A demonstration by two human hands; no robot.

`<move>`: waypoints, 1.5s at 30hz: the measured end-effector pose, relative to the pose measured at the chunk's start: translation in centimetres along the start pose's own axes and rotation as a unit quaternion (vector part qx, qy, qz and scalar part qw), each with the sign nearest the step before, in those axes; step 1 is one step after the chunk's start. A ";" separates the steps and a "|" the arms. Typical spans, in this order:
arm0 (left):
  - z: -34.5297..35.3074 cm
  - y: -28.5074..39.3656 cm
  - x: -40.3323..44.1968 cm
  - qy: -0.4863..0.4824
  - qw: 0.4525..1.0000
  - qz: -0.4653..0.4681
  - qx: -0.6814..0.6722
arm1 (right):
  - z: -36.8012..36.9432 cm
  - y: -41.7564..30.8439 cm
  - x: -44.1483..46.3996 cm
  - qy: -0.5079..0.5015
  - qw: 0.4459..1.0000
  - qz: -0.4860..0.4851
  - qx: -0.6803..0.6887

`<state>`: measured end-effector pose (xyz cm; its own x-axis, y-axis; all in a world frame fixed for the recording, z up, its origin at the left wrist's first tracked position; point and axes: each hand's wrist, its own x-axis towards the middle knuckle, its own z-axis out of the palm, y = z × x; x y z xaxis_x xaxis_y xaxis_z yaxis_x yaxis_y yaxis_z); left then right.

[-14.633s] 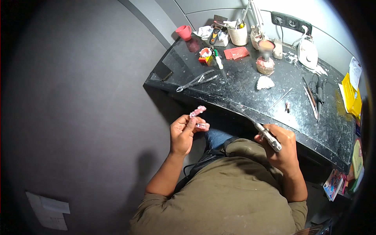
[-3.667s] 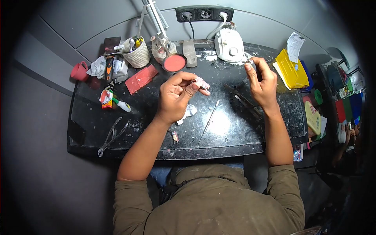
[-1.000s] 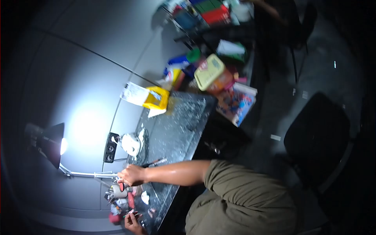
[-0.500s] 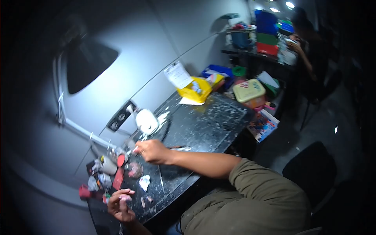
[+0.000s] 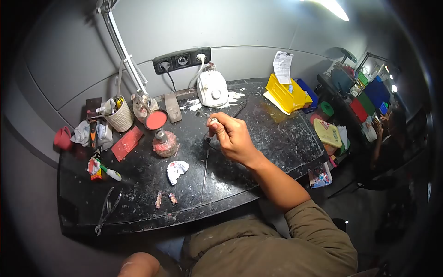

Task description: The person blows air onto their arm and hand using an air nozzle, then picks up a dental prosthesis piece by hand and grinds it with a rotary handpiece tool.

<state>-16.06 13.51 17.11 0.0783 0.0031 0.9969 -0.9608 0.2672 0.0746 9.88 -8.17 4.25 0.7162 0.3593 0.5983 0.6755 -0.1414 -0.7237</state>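
My right hand (image 5: 233,138) is closed above the bench, around what looks like a slim metal handpiece (image 5: 201,113); most of it is hidden by the fingers. Dark cord shows beside this hand. Of my left hand (image 5: 140,266), only a rounded bit of skin appears at the bottom edge, fingers hidden. On the bench between them lie a pink dental piece (image 5: 166,199), a white plaster dental model (image 5: 177,171) and a thin metal rod (image 5: 205,175). Behind my right hand stands a white control box with a knob (image 5: 213,90).
Pliers (image 5: 108,210) lie at the front left. Behind are a pink-stained glass burner (image 5: 165,143), a dish of red material (image 5: 156,120), a red slab (image 5: 127,143) and a cup of tools (image 5: 119,114). A yellow bin (image 5: 285,94) stands back right. Another person (image 5: 385,138) sits far right.
My view has swung, with the bench now more level. My left hand has dropped from above the bench's left front to the bottom edge. My right hand stays closed above the bench.
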 end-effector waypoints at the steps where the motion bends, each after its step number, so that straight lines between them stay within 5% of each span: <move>1: -0.6 -0.5 0.0 -0.021 1.000 -0.007 0.001 | 0.0 -0.1 0.2 0.006 1.000 -0.001 0.010; 7: -2.0 -2.0 -0.7 0.024 0.998 -0.058 -0.002 | -0.6 -0.2 0.3 -0.011 0.999 -0.009 -0.034; 14: -1.0 -13.6 -3.5 0.186 0.906 -0.379 -0.024 | -1.9 -0.6 0.3 -0.050 0.995 0.083 0.001; 17: -1.9 -20.4 -7.9 0.155 0.890 -0.425 0.053 | -3.6 -2.0 0.4 -0.122 0.991 -0.020 -0.057; 22: -0.6 -20.1 -10.8 0.137 0.881 -0.450 0.041 | -2.7 -1.9 0.1 -0.065 0.989 -0.076 -0.104; 31: -0.8 -18.8 -11.7 0.087 0.873 -0.469 0.100 | -1.7 -1.0 0.1 -0.121 0.983 -0.104 -0.088; 45: -1.1 -18.2 -11.0 0.110 0.853 -0.510 0.016 | -1.5 -1.1 0.1 -0.142 0.979 -0.112 -0.098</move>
<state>0.90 9.67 4.73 0.9222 -0.0335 0.3852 -0.3700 0.2129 0.9043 9.46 -9.38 5.65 0.4880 0.6393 0.5943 0.8502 -0.1938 -0.4896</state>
